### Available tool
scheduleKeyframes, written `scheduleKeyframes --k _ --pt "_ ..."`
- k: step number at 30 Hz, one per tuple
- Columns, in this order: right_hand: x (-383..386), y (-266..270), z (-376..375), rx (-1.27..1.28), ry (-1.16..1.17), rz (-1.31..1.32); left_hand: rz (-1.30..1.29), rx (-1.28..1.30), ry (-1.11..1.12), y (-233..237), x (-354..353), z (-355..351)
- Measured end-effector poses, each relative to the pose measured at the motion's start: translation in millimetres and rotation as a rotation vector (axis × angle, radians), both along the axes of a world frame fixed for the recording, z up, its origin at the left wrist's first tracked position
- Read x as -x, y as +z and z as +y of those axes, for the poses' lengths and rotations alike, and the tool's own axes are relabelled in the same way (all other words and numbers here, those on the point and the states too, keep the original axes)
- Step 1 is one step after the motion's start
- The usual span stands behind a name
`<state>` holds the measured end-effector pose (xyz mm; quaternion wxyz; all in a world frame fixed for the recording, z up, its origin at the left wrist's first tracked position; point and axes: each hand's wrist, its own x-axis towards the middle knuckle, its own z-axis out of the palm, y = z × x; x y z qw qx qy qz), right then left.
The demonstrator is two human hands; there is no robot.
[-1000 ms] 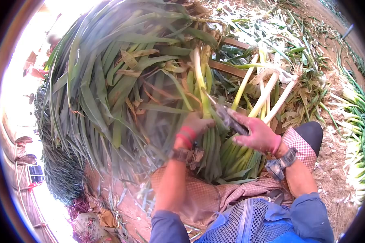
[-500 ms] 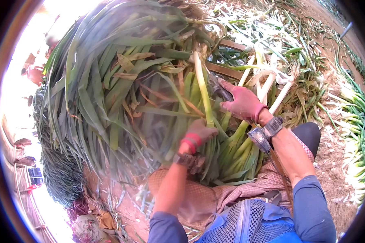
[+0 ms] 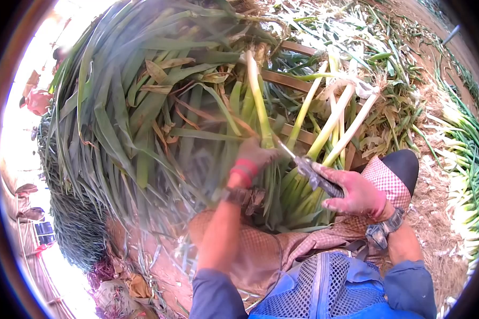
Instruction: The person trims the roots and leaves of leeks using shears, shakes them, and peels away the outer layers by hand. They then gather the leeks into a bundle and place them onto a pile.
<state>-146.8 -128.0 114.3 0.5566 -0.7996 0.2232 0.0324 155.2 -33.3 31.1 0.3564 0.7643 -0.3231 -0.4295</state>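
Note:
My left hand (image 3: 256, 155), in a gloved wrap with a red wristband, is closed around the lower green part of a leek (image 3: 259, 101) whose pale root end points up and away. In my gloved right hand (image 3: 355, 192) is a knife (image 3: 320, 178) with a dark, wrapped handle. Its thin blade points up and left, the tip close to the leek in my left hand. Beneath the knife, several trimmed leeks (image 3: 332, 119) lean with white ends away from me and green leaves near my lap.
A large heap of leeks (image 3: 127, 101) rises on the left, its long leaves drooping forward. Wooden slats (image 3: 287, 81) lie behind the leeks. Loose peelings (image 3: 388, 48) cover the ground at the back, and a row of leeks (image 3: 465, 196) runs along the right.
My right hand has drawn back toward my lap and to the right with the knife, whose blade now shows. My left hand has shifted slightly away from me, still on the leek.

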Motion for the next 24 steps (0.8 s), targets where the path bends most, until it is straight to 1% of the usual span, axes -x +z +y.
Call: scheduleKeyframes --k 1,5,7,9,11,12,13,14,15,17,18,20,22,24 --pt "4 0 3 0.049 0.03 -0.069 -0.062 0.008 -0.002 0 1 0" --pt "-4 5 4 0.092 0.045 0.014 0.004 0.011 0.028 5 1 -1" --pt "-8 1 4 0.102 0.046 -0.016 -0.082 0.008 0.024 10 1 0" --pt "-14 4 3 0.113 0.051 -0.049 -0.102 -0.017 0.038 2 -4 -1" --pt "-16 15 3 0.051 0.075 0.12 -0.119 -0.043 0.052 -12 -10 0" --pt "-18 9 3 0.052 0.07 0.121 -0.062 -0.023 0.051 -19 -12 0" --pt "-23 1 2 0.09 0.049 0.032 -0.004 0.0 0.05 -18 -12 -2" --pt "-27 -4 -1 0.129 0.03 -0.059 -0.004 0.003 0.049 -17 -13 -3" --pt "-28 -3 -3 0.131 0.03 -0.06 -0.004 -0.025 0.049 -16 -14 -3" --pt "-35 14 -7 0.074 0.006 0.107 -0.004 -0.053 0.054 -6 -15 -3" --pt "-41 21 -8 0.092 0.011 0.173 -0.044 -0.06 0.048 0 -12 -3" --pt "-50 9 -15 0.122 -0.014 0.158 -0.079 -0.065 0.045 11 -5 -3" --pt "-65 6 -25 0.186 -0.056 0.15 -0.169 -0.034 0.028 20 -3 -5" --pt "-84 3 -37 0.199 -0.085 0.155 -0.177 -0.056 0.023 -4 -9 -4"
